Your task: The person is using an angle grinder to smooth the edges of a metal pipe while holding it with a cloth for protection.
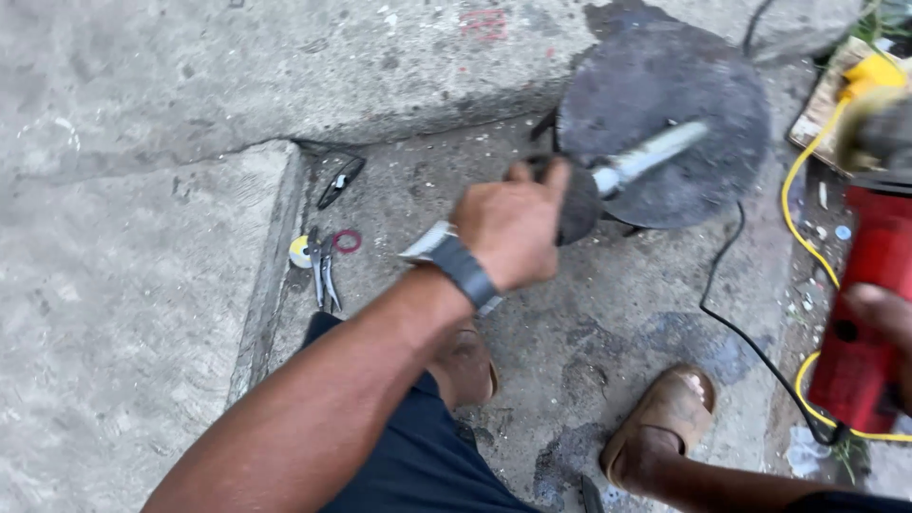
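Observation:
My left hand [513, 228], with a dark band on the wrist, is closed around a dark round part [579, 204] that sits on a grey metal shaft [651, 157]. The shaft lies over a dark round metal disc [665, 114] on the concrete ground. At the right edge my right hand [883, 318] grips a red power tool [869, 304], an angle grinder with a blurred guard at its top. A black cord [736, 328] runs from the grinder across the ground.
Pliers [325, 271], a small red ring [347, 240], a yellow-white disc [300, 252] and a black piece [340, 180] lie by a raised concrete step [275, 256]. A yellow cable [803, 237] loops at right. My feet in brown sandals [665, 418] rest below.

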